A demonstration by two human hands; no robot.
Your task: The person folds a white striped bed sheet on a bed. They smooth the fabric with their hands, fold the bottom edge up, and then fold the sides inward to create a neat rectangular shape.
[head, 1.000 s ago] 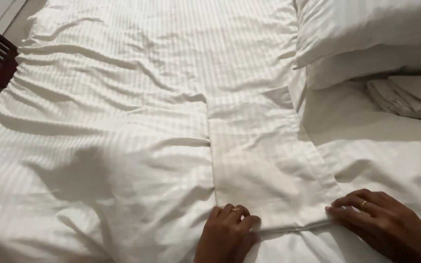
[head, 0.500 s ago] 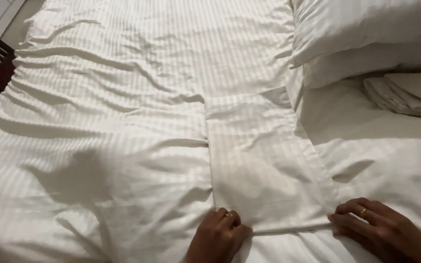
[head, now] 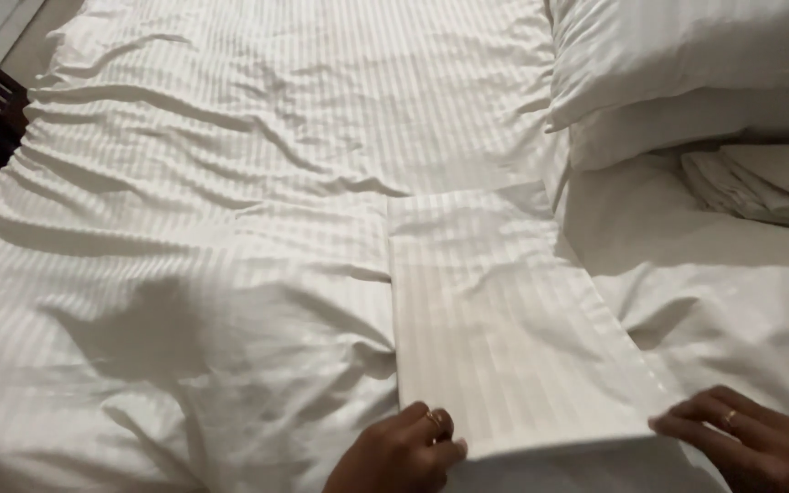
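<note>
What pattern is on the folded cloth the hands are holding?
White with faint tone-on-tone stripes along the folded cloth, seen in the head view.

Only the person's two bare hands show, at the lower edge of the view. The left hand, at about 6 o'clock, wears a thin gold-coloured ring on one of its fingers. The right hand, at about 4 o'clock, wears a similar slim ring. No sleeve, watch or bracelet is in view; both wrists are cut off by the frame.
</note>
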